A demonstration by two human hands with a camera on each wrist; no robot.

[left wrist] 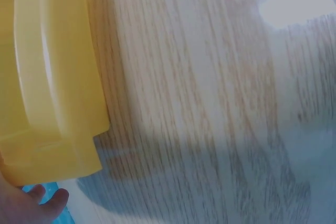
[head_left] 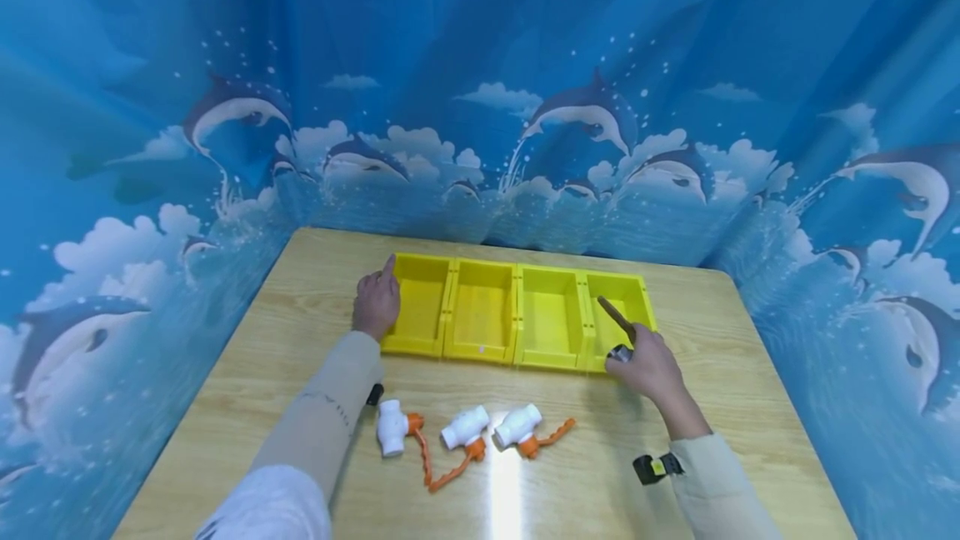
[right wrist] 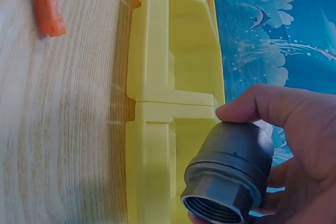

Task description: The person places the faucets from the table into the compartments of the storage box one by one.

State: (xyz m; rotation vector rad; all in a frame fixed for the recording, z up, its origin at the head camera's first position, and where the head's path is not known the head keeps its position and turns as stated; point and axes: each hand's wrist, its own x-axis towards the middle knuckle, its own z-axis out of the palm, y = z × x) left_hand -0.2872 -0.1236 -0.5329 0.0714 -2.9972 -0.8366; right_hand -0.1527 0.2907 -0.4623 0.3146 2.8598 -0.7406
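Observation:
My right hand (head_left: 647, 363) grips a grey metal pipe fitting (right wrist: 231, 171) with a threaded hex end, over the rightmost yellow bin (head_left: 637, 290). A brown bar (head_left: 617, 317) juts out past this hand in the head view; I cannot tell whether it belongs to the fitting. My left hand (head_left: 377, 300) rests at the outer side of the leftmost yellow bin (head_left: 417, 342), one finger pointing away from me. Fingertips (left wrist: 59, 201) show just beyond that bin's corner in the left wrist view.
Several yellow bins stand joined in a row on the wooden table (head_left: 705, 315). In front lie three white plastic valves with orange handles: a left valve (head_left: 392, 427), a middle valve (head_left: 465, 427) and a right valve (head_left: 519, 425). A blue dolphin curtain (head_left: 450, 40) surrounds the table.

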